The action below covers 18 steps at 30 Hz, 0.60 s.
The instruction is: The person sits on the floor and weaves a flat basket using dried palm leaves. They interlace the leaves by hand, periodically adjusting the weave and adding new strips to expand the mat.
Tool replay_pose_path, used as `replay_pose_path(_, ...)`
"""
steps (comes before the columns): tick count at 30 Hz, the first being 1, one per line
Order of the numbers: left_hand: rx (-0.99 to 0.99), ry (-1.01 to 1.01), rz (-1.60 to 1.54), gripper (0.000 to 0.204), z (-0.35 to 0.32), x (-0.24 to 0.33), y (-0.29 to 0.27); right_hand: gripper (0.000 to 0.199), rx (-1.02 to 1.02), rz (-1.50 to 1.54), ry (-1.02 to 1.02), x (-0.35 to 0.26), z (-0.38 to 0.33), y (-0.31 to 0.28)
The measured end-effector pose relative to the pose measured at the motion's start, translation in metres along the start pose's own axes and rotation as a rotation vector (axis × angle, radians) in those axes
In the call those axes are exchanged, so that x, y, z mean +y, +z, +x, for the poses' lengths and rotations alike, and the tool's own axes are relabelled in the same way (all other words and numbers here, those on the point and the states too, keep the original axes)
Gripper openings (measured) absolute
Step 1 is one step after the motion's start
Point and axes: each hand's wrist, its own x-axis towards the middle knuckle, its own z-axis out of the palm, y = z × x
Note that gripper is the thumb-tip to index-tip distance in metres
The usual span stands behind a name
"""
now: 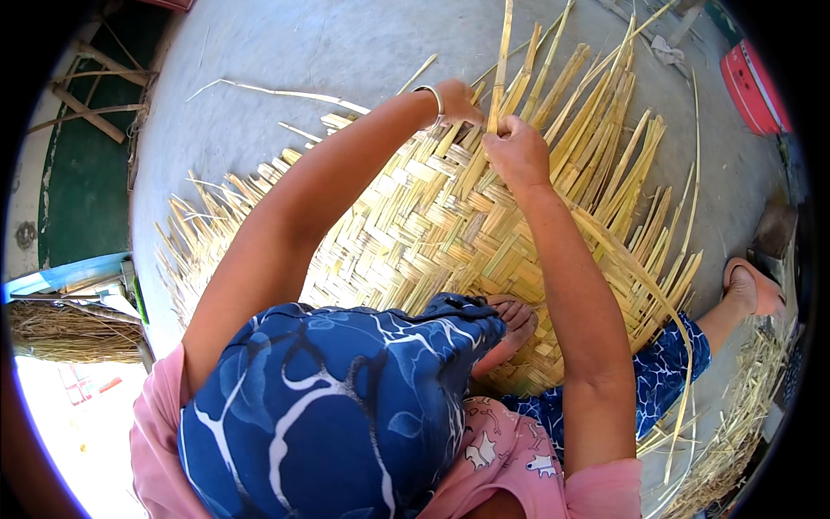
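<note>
A mat [406, 229] woven from flat, pale yellow-green reed strips spreads over the floor, its loose strip ends fanning out along the far and side edges. At the far edge, my right hand [519, 156] is closed, with thumb and fingertips pinching a flat upright reed strip [498, 82]. Just to its left, my left hand [458, 102], with a bangle [438, 105] at the wrist, bends its fingers down onto the woven edge. What those fingertips grip is hidden. A bare foot [514, 318] rests on the near part of the mat.
My other foot, in a pink-orange sandal [766, 288], is stretched out right. A red tub [754, 88] stands at the far right on the grey floor [285, 48]. Loose straw [735, 415] lies at the lower right. Wooden sticks [91, 112] lean at the left.
</note>
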Motion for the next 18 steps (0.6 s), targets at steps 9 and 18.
replay_pose_path(9, -0.218, -0.081, -0.119, 0.045, -0.019, -0.002, -0.002, 0.020, -0.009, 0.097, 0.038, 0.016, 0.007, 0.006)
replay_pose_path(18, -0.016, 0.125, -0.256, 0.029, -0.036, -0.023, 0.008, 0.025, -0.044, -0.113, 0.057, 0.011, 0.007, 0.011)
